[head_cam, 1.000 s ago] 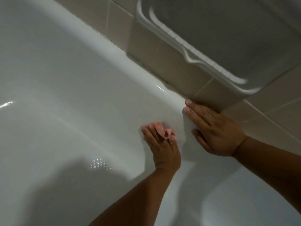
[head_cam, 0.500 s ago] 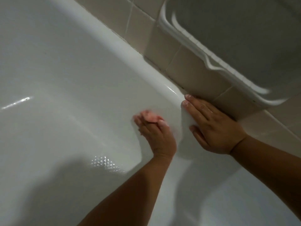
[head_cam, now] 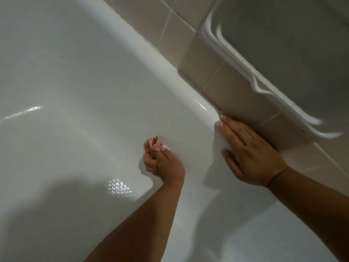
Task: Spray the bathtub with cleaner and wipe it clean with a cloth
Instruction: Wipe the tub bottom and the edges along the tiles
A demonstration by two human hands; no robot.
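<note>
Both forearms reach in from the near edge. The left hand [head_cam: 164, 165] lies against the inner wall of the white bathtub [head_cam: 75, 76]. Its fingers are curled round a small pink cloth [head_cam: 153, 144], which shows just past the fingertips and touches the wall. To its right and slightly farther off, the right hand [head_cam: 249, 154] lies flat on the tub's rounded rim, fingers straight and together, holding nothing. Beyond that hand's fingertips the rim meets a beige tiled wall [head_cam: 181, 31]. Above the right hand juts a white moulded fixture [head_cam: 283, 46], perhaps a basin; the blurred view does not settle it.
</note>
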